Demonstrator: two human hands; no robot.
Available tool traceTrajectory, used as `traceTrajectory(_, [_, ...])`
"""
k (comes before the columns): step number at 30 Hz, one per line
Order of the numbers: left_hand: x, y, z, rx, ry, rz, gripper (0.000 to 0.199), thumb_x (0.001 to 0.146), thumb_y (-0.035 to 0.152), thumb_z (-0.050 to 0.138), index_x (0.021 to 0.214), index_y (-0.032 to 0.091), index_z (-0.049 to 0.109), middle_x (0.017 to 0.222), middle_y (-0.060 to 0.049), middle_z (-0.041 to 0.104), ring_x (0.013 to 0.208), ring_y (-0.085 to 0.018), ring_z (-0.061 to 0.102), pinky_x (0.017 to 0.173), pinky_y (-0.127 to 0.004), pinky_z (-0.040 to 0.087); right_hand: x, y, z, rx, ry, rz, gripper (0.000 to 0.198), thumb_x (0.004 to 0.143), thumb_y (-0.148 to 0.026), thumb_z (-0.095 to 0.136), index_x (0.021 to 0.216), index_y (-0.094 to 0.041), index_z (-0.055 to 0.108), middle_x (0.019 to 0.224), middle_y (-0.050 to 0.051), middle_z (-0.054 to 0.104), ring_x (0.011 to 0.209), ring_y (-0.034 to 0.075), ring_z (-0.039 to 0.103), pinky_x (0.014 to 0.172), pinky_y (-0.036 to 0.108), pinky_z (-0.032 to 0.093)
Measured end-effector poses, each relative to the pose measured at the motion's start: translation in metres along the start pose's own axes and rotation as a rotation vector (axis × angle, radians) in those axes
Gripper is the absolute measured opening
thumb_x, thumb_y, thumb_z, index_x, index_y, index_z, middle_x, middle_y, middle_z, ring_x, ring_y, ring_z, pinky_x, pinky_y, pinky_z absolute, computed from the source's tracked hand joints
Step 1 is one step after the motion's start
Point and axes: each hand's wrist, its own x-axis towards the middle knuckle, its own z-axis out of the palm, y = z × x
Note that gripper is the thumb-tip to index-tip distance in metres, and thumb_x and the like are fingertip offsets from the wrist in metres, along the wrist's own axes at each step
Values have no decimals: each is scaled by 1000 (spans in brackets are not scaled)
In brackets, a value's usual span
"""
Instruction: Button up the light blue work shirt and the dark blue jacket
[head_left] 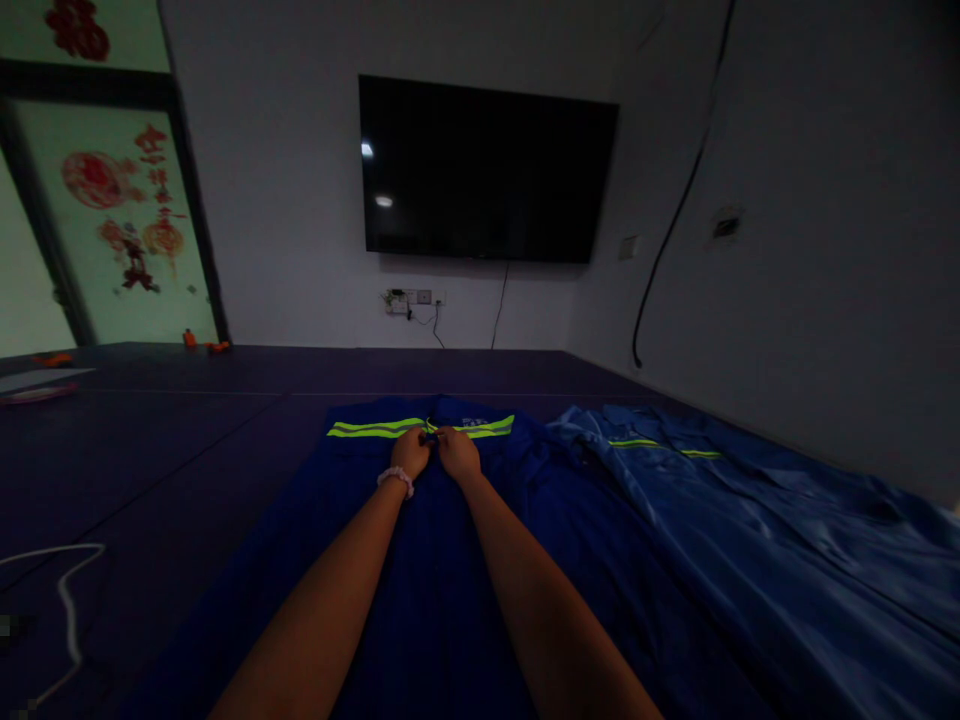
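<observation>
A dark blue work jacket with yellow-green reflective bands across the chest lies spread out in front of me. Both hands meet at its front, just below the collar. My left hand, with a pale beaded bracelet at the wrist, pinches the cloth at the front edge. Close beside it, my right hand pinches the opposite edge, and a bit of dark blue cloth shows between the fingertips. Whether a button or zip is in them is too small to tell.
A lighter blue garment with yellow stripes lies at the right. On the left are a white cable and small orange objects. A television hangs on the far wall. A black cable dangles along the right wall.
</observation>
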Motion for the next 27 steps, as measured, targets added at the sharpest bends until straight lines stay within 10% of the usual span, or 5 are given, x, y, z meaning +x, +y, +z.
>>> traceTrajectory(16, [3, -10, 2, -116, -76, 8, 5, 66, 13, 57, 70, 14, 60, 66, 0, 60, 63, -13, 55, 61, -22, 39, -9, -1, 7, 34, -36, -46, 36, 81, -17, 47, 115, -16, 56, 107, 12, 63, 101, 22, 57, 85, 28, 41])
traceTrajectory(27, [-53, -1, -32, -133, -177, 96, 15, 69, 12, 54, 74, 16, 67, 94, -6, 67, 92, -17, 58, 85, -26, 42, -68, 2, -15, 139, -1, -182, 25, 76, -18, 58, 99, -17, 65, 103, 6, 65, 97, 17, 59, 85, 25, 43])
